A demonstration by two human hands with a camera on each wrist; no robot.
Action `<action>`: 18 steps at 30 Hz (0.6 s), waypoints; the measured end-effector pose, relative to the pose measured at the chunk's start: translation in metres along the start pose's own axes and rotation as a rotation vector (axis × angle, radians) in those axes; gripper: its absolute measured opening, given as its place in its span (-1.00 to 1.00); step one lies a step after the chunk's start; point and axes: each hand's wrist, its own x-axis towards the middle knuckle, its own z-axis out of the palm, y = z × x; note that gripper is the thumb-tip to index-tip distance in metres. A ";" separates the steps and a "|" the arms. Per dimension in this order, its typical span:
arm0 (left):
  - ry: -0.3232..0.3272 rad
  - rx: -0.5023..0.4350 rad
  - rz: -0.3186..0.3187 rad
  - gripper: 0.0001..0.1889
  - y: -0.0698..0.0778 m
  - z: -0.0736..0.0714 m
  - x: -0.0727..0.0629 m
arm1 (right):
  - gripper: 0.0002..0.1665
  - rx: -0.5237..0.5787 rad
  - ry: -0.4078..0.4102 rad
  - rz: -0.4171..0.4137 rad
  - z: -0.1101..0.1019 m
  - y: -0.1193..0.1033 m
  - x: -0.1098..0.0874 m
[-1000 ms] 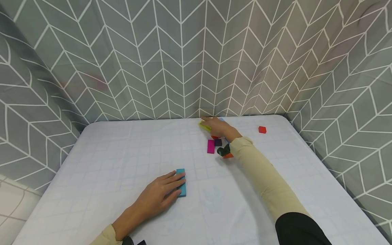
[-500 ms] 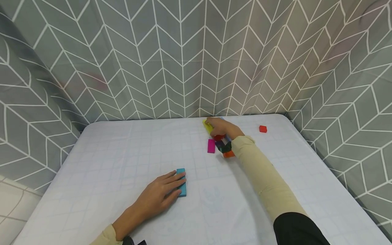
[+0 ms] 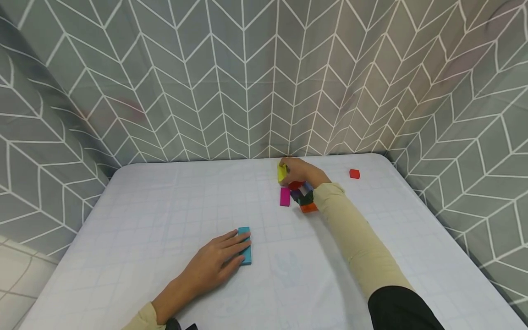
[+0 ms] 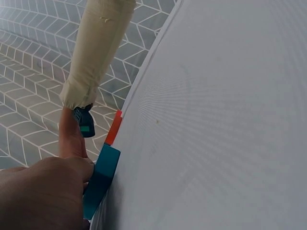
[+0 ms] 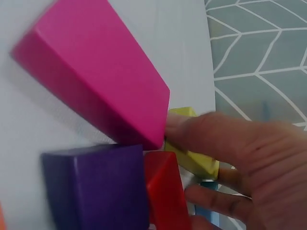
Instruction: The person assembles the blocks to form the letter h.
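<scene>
My left hand (image 3: 216, 261) lies on a long teal block (image 3: 246, 257), fingers extended across its top; in the left wrist view the teal block (image 4: 101, 179) shows beside the hand. At the far edge of the table my right hand (image 3: 301, 170) grips a yellow block (image 3: 282, 174). The right wrist view has the thumb pressed on the near side of the yellow block (image 5: 201, 163), with fingers behind it. Close by are a magenta block (image 5: 100, 72), a purple block (image 5: 100, 189) and a red piece (image 5: 165, 191).
A dark green piece (image 3: 305, 199) and an orange block (image 3: 309, 208) lie under the right wrist. Off to the right sits a small red block (image 3: 354, 173). Patterned grey curtain (image 3: 247, 82) hangs right behind the white-covered table (image 3: 173, 197).
The right hand has drawn slightly to the right along the far edge, and the yellow block has turned from slanted to nearly straight. My left hand stays put on the teal block.
</scene>
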 end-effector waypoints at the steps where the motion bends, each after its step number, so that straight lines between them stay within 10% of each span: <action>1: 0.001 0.000 0.000 -0.55 0.000 0.000 0.000 | -0.14 0.001 0.001 -0.005 0.000 0.001 0.000; 18: -0.004 0.008 -0.002 -0.55 -0.001 0.000 -0.001 | -0.16 0.113 0.120 -0.047 0.005 0.015 -0.004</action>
